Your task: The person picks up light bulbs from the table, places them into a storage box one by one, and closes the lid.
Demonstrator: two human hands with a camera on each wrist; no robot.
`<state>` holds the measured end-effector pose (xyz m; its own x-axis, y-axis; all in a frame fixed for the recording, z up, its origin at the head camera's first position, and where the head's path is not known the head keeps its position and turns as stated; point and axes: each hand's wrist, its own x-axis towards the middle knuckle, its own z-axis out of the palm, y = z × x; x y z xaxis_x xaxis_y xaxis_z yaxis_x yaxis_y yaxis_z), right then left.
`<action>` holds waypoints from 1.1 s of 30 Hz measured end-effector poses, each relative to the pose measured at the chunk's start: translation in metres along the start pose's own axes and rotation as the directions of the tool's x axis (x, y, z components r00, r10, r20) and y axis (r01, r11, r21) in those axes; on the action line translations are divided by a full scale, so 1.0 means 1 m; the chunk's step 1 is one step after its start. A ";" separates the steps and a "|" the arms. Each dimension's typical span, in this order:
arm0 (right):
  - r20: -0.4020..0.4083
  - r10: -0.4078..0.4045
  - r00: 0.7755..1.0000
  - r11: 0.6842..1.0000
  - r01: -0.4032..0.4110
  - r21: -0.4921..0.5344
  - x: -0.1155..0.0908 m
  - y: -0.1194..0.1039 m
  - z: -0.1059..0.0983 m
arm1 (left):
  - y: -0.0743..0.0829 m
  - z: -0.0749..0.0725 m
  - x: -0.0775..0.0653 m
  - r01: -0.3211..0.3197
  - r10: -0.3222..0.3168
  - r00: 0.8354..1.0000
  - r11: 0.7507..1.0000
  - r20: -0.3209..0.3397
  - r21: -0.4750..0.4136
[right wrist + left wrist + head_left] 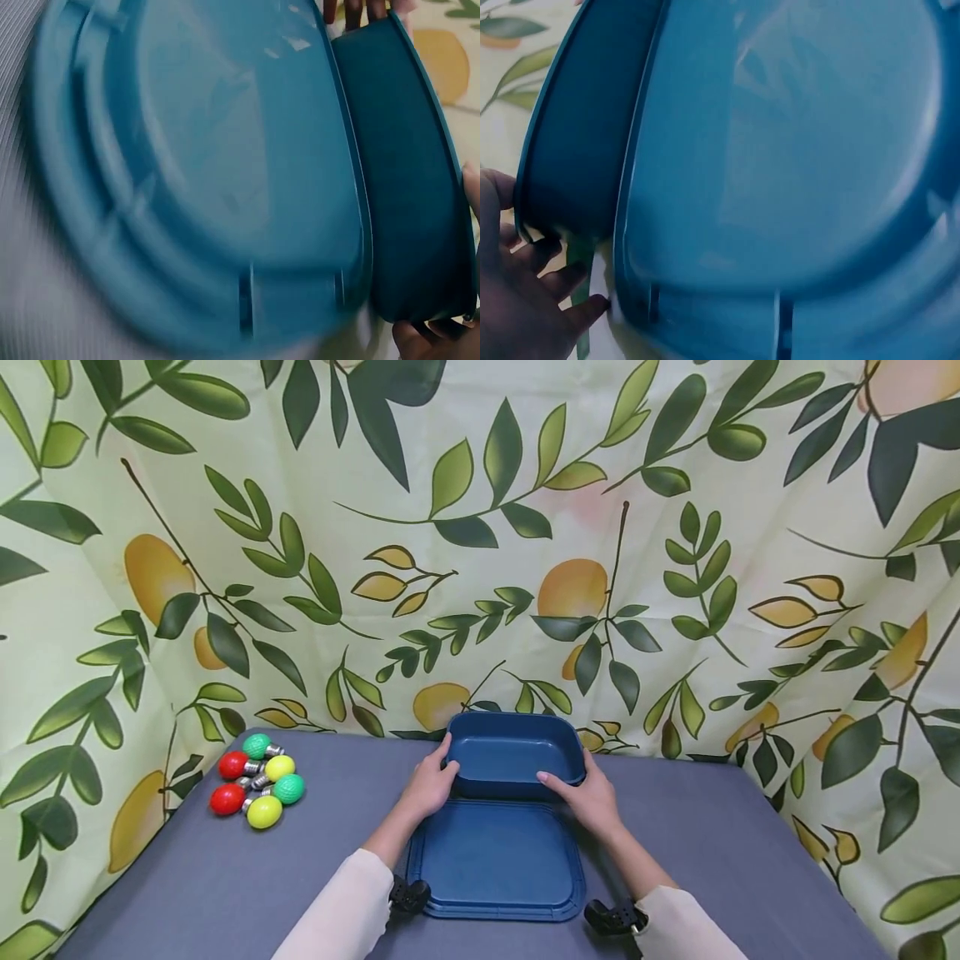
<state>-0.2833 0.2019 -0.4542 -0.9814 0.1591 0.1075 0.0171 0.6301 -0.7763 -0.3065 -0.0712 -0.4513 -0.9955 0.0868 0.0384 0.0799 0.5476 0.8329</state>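
Observation:
A dark blue rectangular box (516, 756) with rounded corners is between my two hands near the table's back edge, its inside bare. My left hand (432, 783) grips its left end, thumb over the rim and fingers on the outer wall. At the opposite end my right hand (590, 797) holds it the same way. A matching blue lid (497, 860) with a raised rim lies flat just in front of the box. In the left wrist view, the fingertips reach under the box wall (585, 127). From the right wrist, fingers (409, 341) show at the box's lower corner.
On the left of the grey table (337, 868) lie several light-bulb shapes with silvery screw bases: red (227, 799), yellow (264, 812) and green (288, 788). A leaf-and-fruit patterned cloth (480, 568) hangs behind and at the sides. Black straps sit on both wrists.

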 end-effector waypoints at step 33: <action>0.126 -0.137 0.982 0.960 0.100 0.262 -0.002 0.026 0.014 | -0.056 -0.007 -0.008 -0.128 0.078 0.988 0.904 -0.136 -0.407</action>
<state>-0.2834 0.2068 -0.4832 -0.9907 -0.0260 0.1335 -0.1319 0.4211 -0.8973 -0.3030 -0.1084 -0.4949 -0.9839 0.0151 0.1783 0.1786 0.1456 0.9731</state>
